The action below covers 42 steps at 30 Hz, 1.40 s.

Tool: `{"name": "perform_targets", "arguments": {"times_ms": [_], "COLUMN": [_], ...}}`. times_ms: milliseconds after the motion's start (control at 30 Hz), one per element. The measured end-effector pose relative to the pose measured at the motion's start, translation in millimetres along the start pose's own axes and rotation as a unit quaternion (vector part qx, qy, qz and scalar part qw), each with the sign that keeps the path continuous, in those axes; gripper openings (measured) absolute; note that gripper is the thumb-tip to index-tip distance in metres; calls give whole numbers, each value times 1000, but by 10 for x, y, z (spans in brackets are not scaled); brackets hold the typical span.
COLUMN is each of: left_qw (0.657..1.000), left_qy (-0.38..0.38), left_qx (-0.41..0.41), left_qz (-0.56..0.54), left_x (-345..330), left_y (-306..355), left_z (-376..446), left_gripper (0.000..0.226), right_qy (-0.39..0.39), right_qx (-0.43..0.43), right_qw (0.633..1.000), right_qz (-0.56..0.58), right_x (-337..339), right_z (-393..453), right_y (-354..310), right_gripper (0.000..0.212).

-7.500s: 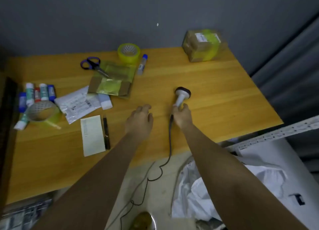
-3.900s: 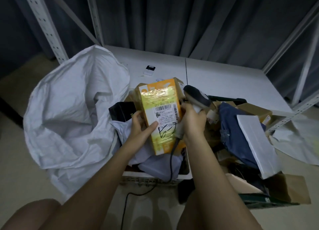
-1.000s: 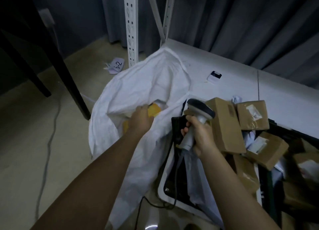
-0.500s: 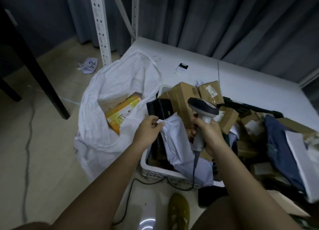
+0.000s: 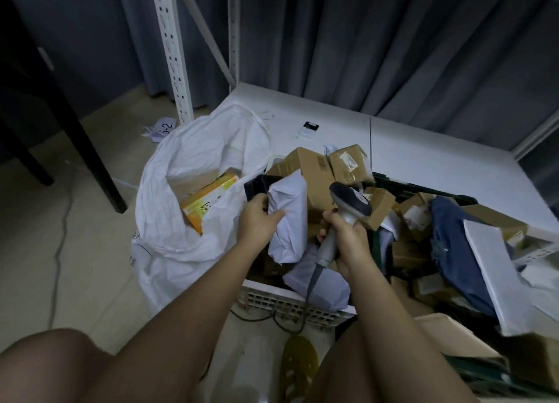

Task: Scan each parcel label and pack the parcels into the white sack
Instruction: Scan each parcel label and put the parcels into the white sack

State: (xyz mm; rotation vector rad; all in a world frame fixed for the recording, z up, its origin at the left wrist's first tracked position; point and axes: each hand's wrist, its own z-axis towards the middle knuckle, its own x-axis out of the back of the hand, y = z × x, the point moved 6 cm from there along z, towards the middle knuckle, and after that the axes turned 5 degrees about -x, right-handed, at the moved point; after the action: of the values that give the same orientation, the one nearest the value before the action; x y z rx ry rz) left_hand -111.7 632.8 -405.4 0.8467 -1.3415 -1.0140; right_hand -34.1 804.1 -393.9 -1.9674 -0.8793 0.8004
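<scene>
parcel in hand: white poly-mailer parcel (image 5: pixel 287 218), held up over the white crate (image 5: pixel 290 304), just right of the white sack (image 5: pixel 193 197)
parcel axis: long axis runs near-to-far, far end tilted up and away from the person; the face toward the camera is plain and no label shows on it
left hand: left hand (image 5: pixel 260 221) grips the parcel's left edge, thumb on the near face, fingers wrapped behind; judged lifted clear of the pile to turn the label up
right hand: right hand (image 5: pixel 344 236) clenched round the handle of the barcode scanner (image 5: pixel 348 209), head up and pointing away to the right, not at the parcel
scanner cable: black cable (image 5: pixel 308 284) drops from the handle over the crate front
step: judged scan not yet done; label face needs finding first
sack: mouth open and slumped toward the crate, so a parcel can go straight in from the left hand; yellow-orange box (image 5: pixel 208 200) already lies inside
other parcels: brown cardboard boxes (image 5: pixel 314 166) piled in the crate, behind the held parcel
right of crate: dark blue soft parcel (image 5: pixel 453 245) and more boxes
behind sack: white shelf upright (image 5: pixel 169 48), grey curtain
</scene>
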Motion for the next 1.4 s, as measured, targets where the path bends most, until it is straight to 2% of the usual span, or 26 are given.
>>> {"name": "perform_targets", "arguments": {"times_ms": [67,133,167,233,300,367,400,500,567,633,700,767,800,833,867,933,967,1033,1133,1200,1267,1400], "left_qw": [992,962,937,864,795,759,753,764,779,818,880,943,967,982,982,939,927,923,939,964,980,980], "left_qy": [24,27,20,10,7,8,5,-6,-23,-40,9,130,173,179,162,129,132,172,209,181,127,61], "left_qx": [-110,-233,-295,-405,-471,-499,-504,-484,-468,-447,-388,-239,-128,-15,77,175,180,149,100,75,67,79], "left_qz": [50,137,188,298,382,419,423,426,417,360,274,191,139,60,-56,-265,-302,-310,-255,-182,-134,-171], "left_x": [236,410,458,512,530,561,583,660,738,873,1106,1420,1553,1625,1635,1574,1586,1703,1956,2072,2050,1823], "left_y": [299,557,645,758,757,743,733,634,528,414,351,226,76,-106,-256,-427,-455,-451,-480,-493,-500,-495], "left_z": [-53,-150,-219,-381,-515,-613,-647,-693,-682,-643,-591,-507,-470,-435,-411,-380,-356,-309,-223,-177,-161,-222], "left_gripper": [22,22,27,31,37,37,32,36,33,28,34,37,43,53,61,61,54,45,41,40,39,33], "right_qy": [-16,-40,-60,-105,-135,-129,-112,-78,-72,-76,-78,-88,-95,-104,-110,-115,-114,-105,-60,-47,-76,-159], "right_qx": [23,41,45,36,20,9,5,-4,-6,-10,-9,-18,-28,-39,-45,-41,-34,-26,20,77,111,98], "right_qw": [1000,998,997,994,990,991,994,996,997,997,997,996,995,994,993,993,993,994,993,987,976,966], "right_qz": [-1,-3,-4,6,28,27,6,-42,-33,-22,-12,2,12,19,20,1,-11,-35,-102,-133,-169,-178], "right_x": [-65,-139,-186,-303,-425,-530,-570,-692,-780,-866,-934,-997,-1031,-1072,-1111,-1189,-1226,-1273,-1263,-1268,-1352,-1556], "right_z": [-49,-81,-102,-147,-191,-216,-233,-233,-221,-209,-154,-99,-76,-61,-44,10,42,98,141,105,37,-64], "right_y": [-58,-93,-106,-98,-58,16,55,154,174,189,209,236,260,289,319,375,399,442,389,290,227,370], "right_gripper": [9,23,33,58,76,83,80,48,38,38,40,40,40,40,40,40,40,43,49,48,43,39]}}
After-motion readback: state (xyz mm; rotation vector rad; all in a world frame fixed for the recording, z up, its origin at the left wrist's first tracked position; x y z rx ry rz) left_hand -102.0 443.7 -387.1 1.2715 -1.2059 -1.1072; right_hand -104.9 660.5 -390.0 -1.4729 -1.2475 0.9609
